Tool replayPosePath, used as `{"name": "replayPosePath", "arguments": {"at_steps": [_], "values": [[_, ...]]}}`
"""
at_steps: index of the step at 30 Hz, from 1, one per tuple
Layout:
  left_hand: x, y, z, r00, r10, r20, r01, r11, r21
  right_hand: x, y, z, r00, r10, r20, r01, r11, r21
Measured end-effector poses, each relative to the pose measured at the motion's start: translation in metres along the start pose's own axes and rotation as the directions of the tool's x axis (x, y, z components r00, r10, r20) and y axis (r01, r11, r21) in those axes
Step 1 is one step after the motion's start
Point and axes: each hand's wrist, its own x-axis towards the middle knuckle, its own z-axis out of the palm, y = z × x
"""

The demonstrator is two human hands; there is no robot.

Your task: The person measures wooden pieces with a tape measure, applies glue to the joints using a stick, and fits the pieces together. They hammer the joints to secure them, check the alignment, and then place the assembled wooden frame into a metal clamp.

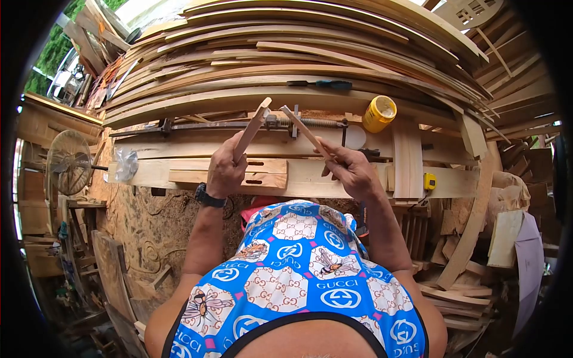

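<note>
My left hand (pixel 227 168), with a watch (pixel 210 196) on its wrist, is closed around a short wooden piece (pixel 253 126) tilted up to the right. My right hand (pixel 353 171) grips a thin wooden stick (pixel 303 129) that slants up to the left. The upper ends of both pieces come close, with a small gap between them. Below my left hand lie wooden pieces with slots (pixel 271 174) cut in them. A long bar clamp (pixel 224 125) rests behind both hands. Beyond my right hand stands an open yellow tub (pixel 375 119) with pale contents.
Long planks (pixel 239 77) are stacked at the back, with a black-and-blue tool (pixel 334 85) on them. A yellow tape measure (pixel 430 181) sits at the right of the bench, a plastic bag (pixel 126 164) at the left. A fan (pixel 70 162) stands far left.
</note>
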Motion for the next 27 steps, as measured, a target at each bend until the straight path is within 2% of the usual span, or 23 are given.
{"name": "replayPosePath", "arguments": {"at_steps": [4, 9, 11, 15, 21, 27], "values": [[0.0, 0.0, 0.004, 1.0, -0.007, 0.006, 0.008, 0.999, -0.05, 0.007, 0.009, 0.0, 0.998, 0.055, -0.003, -0.056, 0.995, -0.08], [0.001, 0.006, 0.004, 1.0, 0.015, 0.02, -0.014, 0.998, -0.067, 0.011, 0.017, 0.001, 1.0, 0.0, -0.02, -0.002, 0.993, -0.119], [0.001, 0.008, 0.003, 0.996, -0.04, 0.077, 0.046, 0.996, -0.076, 0.012, 0.016, 0.001, 1.0, -0.011, -0.021, 0.009, 0.996, -0.085], [0.002, 0.011, 0.003, 0.997, -0.038, 0.074, 0.043, 0.996, -0.078, 0.012, 0.006, -0.002, 1.0, 0.011, 0.003, -0.01, 0.994, -0.107], [-0.003, 0.007, 0.003, 0.997, -0.019, 0.077, 0.022, 0.999, -0.041, 0.009, -0.007, -0.001, 0.999, 0.04, 0.036, -0.037, 0.995, -0.098], [-0.006, 0.001, 0.006, 0.998, 0.054, 0.027, -0.054, 0.998, 0.01, 0.0, -0.011, 0.008, 0.999, -0.028, 0.034, 0.032, 0.992, -0.124]]}}
